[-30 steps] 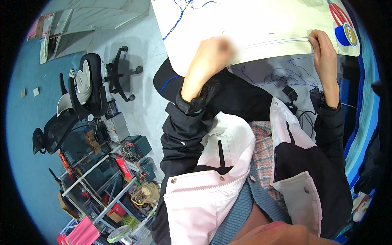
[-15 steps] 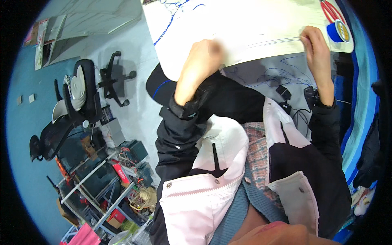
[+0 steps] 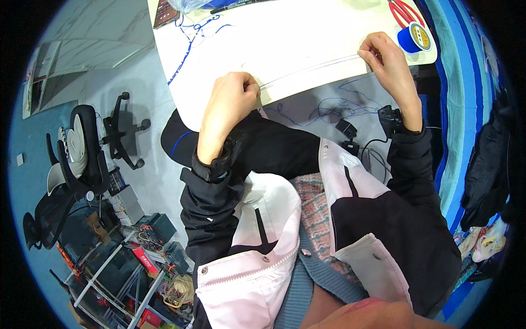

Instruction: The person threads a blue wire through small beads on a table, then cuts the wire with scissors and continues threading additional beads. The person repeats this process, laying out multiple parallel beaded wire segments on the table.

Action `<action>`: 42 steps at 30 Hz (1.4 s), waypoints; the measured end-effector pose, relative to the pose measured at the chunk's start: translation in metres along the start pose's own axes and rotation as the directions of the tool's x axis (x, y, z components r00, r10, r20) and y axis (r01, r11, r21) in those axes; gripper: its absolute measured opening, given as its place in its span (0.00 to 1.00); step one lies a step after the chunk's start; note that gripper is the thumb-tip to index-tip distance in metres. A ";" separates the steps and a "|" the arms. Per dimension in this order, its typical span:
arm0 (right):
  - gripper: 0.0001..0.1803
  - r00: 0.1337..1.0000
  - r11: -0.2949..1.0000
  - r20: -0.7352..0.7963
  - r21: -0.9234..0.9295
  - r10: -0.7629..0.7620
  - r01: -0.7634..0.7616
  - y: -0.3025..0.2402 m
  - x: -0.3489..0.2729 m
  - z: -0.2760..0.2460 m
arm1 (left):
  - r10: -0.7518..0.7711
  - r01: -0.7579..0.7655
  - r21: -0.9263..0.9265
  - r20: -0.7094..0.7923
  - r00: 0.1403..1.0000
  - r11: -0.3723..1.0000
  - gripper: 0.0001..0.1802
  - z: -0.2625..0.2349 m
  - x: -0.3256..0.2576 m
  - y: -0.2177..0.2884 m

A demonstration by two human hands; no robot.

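Above the pale table [image 3: 274,44], my left hand [image 3: 230,97] is closed in a pinch near the front edge. My right hand [image 3: 385,59] is also pinched, farther right and a little farther from me. A thin thread [image 3: 312,69] runs nearly straight from one hand to the other, seemingly in two strands. Just beyond my right hand stands a blue spool of thread [image 3: 408,40] with a yellow and white label. Red-handled scissors [image 3: 404,12] lie behind the spool, partly cut off by the picture's edge. A knotted blue cord [image 3: 189,52] lies at the table's left.
A phone [image 3: 165,13], a clear plastic bag [image 3: 189,4] and a black pen [image 3: 235,6] lie at the far left. Loose blue thread [image 3: 334,108] tangles below the table edge, beside black adapters [image 3: 346,129]. Office chairs [image 3: 82,159] and a cluttered metal rack [image 3: 109,268] stand at left.
The view has shifted, bringing more of the table's far side in. My left hand, blurred earlier, now shows sharply, with its fingers curled in. The thread stays stretched between both hands.
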State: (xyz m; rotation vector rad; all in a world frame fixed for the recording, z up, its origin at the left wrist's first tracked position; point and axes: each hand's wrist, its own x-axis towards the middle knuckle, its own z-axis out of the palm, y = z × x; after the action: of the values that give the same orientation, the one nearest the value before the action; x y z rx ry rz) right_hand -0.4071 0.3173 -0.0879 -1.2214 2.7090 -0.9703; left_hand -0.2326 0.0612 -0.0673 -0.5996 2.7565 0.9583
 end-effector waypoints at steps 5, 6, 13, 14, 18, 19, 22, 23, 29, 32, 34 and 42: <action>0.06 0.999 0.999 0.008 0.027 0.043 -0.044 0.002 -0.001 -0.001 | 0.015 -0.015 -0.017 -0.004 1.000 1.000 0.11 0.000 0.000 -0.001; 0.06 0.999 0.998 0.005 0.032 0.054 -0.054 0.004 -0.001 -0.001 | 0.015 -0.015 -0.021 -0.007 1.000 1.000 0.11 0.000 0.000 -0.001; 0.06 0.987 0.997 -0.150 -0.044 0.061 -0.068 0.017 -0.004 -0.005 | -0.006 0.004 -0.072 -0.025 1.000 0.997 0.10 -0.002 -0.002 0.006; 0.06 0.984 0.996 -0.168 -0.046 0.063 -0.072 0.018 -0.005 -0.007 | -0.011 0.009 -0.073 -0.020 1.000 0.997 0.10 -0.002 -0.002 0.007; 0.06 0.980 0.998 -0.200 -0.047 0.023 -0.033 0.009 -0.006 -0.010 | -0.004 0.002 -0.073 -0.020 1.000 0.997 0.10 -0.003 -0.002 0.006; 0.06 0.984 0.999 -0.173 -0.018 -0.033 0.031 0.005 -0.008 -0.010 | 0.000 -0.001 -0.073 -0.021 1.000 0.997 0.10 -0.003 -0.002 0.005; 0.06 0.988 0.991 -0.109 0.061 -0.112 0.119 -0.007 -0.010 -0.005 | -0.007 0.008 -0.042 0.025 1.000 0.999 0.11 -0.004 -0.001 0.001; 0.07 0.985 0.988 -0.112 0.065 -0.134 0.141 -0.010 -0.010 -0.002 | -0.011 0.011 -0.035 0.025 1.000 0.999 0.11 -0.004 -0.001 0.001; 0.07 0.990 0.991 -0.051 -0.037 -0.133 0.131 -0.006 -0.009 0.002 | -0.016 0.017 -0.022 0.030 0.999 1.000 0.11 -0.003 0.000 0.000; 0.07 0.991 0.989 -0.033 -0.066 -0.133 0.131 -0.003 -0.010 0.001 | -0.029 0.031 -0.049 0.037 0.999 0.998 0.11 -0.004 -0.001 0.001; 0.07 0.987 0.984 -0.027 -0.094 -0.156 0.153 -0.002 -0.010 0.002 | -0.045 0.048 -0.068 0.037 0.998 0.997 0.10 -0.005 -0.002 0.002; 0.06 0.991 0.991 -0.046 -0.067 -0.122 0.119 0.001 -0.010 -0.001 | -0.042 0.049 -0.107 0.067 0.997 0.993 0.11 -0.006 -0.001 0.000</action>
State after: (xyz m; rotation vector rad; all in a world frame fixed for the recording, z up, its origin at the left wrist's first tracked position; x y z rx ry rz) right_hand -0.4011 0.3251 -0.0898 -1.4059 2.7525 -0.9449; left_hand -0.2316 0.0578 -0.0622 -0.6335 2.6363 1.1025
